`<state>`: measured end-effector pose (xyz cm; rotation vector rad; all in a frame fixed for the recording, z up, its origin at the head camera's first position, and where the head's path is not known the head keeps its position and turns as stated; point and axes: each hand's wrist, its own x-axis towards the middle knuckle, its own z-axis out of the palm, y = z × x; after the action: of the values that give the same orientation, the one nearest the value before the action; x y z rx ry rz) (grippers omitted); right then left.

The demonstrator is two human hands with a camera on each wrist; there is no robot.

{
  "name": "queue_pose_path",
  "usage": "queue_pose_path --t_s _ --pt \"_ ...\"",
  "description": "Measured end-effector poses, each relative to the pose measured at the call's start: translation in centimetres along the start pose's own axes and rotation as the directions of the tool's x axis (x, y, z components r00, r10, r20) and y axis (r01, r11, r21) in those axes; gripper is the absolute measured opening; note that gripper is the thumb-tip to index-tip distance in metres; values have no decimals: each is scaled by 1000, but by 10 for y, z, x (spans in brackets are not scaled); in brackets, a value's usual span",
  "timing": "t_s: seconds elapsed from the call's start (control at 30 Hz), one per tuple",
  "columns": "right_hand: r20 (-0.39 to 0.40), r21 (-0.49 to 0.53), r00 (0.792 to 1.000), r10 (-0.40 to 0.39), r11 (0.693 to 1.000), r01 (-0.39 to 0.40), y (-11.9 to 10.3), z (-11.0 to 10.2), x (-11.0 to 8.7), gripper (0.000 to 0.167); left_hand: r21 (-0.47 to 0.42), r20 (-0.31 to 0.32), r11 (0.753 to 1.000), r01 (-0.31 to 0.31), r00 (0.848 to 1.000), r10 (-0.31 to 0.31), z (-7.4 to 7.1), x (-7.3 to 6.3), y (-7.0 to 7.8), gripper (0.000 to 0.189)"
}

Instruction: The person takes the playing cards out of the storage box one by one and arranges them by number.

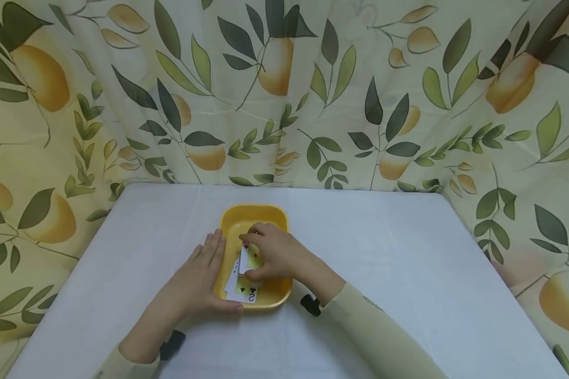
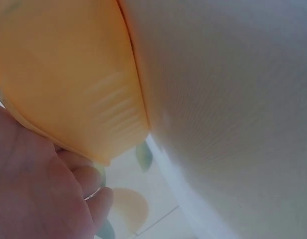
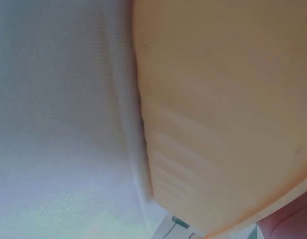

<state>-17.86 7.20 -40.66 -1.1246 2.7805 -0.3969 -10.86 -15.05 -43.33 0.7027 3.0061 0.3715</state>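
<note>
A yellow plastic tray (image 1: pixel 232 215) stands on the table with several playing cards (image 1: pixel 246 298) lying overlapped in it; one shows clubs and a 2. My left hand (image 1: pixel 194 281) rests along the tray's left rim with straight fingers, its thumb by the near edge. Inside the tray, my right hand (image 1: pixel 277 253) pinches a playing card (image 1: pixel 244 263) between thumb and fingers, over the other cards. The left wrist view has the tray's outer wall (image 2: pixel 69 64) beside the left palm (image 2: pixel 39 184). Only a bit of the right hand (image 3: pixel 293 219) shows past the tray wall (image 3: pixel 218 109) in the right wrist view.
A white cloth covers the table (image 1: pixel 384 252) around the tray. Behind it and at both sides hangs a curtain (image 1: pixel 332 105) printed with fruit and leaves. Black straps (image 1: pixel 311 305) are at both wrists.
</note>
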Motion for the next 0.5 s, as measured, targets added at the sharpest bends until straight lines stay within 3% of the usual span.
queue_pose_path --t_s 0.5 --pt "-7 -67 999 -43 997 43 1 -10 0 56 -7 3 1000 1 1000 -1 1 -1 -4 146"
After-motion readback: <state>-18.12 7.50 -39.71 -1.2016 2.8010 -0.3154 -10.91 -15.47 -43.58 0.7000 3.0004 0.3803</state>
